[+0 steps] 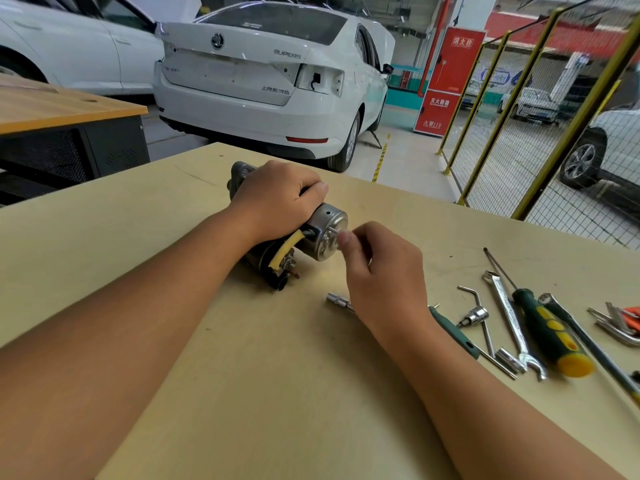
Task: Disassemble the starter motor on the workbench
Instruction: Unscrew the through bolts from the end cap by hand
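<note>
The right hand (377, 271) is nearest, its thumb and fingers pinched on a small fastener at the silver end cap (329, 233); the fastener is blurred, so bolt or screw I cannot tell. Behind it the left hand (277, 199) curls around the starter motor (277, 258), which lies on the workbench (173, 237). The step seems to be taking out an end-cap fastener by fingers. Next it must be turned free and put aside. The motor body is mostly hidden.
</note>
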